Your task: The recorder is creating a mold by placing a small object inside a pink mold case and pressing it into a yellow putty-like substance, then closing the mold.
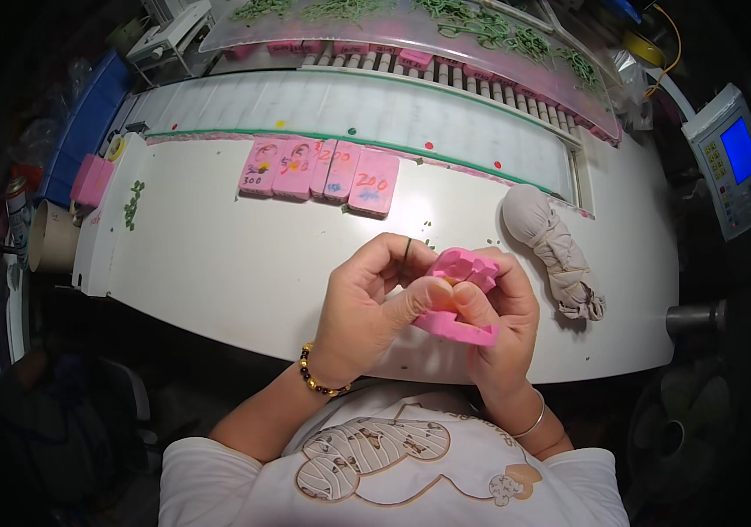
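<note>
Above the near edge of the white table, both my hands hold a pink rubber mold (459,330), its two halves spread apart. My left hand (373,303) grips it from the left, thumb pressed into the gap. From the right, my right hand (509,321) has its fingers around the far half and its thumb also in the gap. The thumbs meet there, hiding most of the inside; a little orange shows between them. The upper half (467,268) has a stepped, notched inner face.
Several pink blocks with handwritten marks (373,183) stand in a row beyond my hands. A tied cloth bag (560,246) lies to the right. Behind are a roller conveyor (445,75) and a clear shelf with green pieces (489,35). A control panel (738,149) stands far right.
</note>
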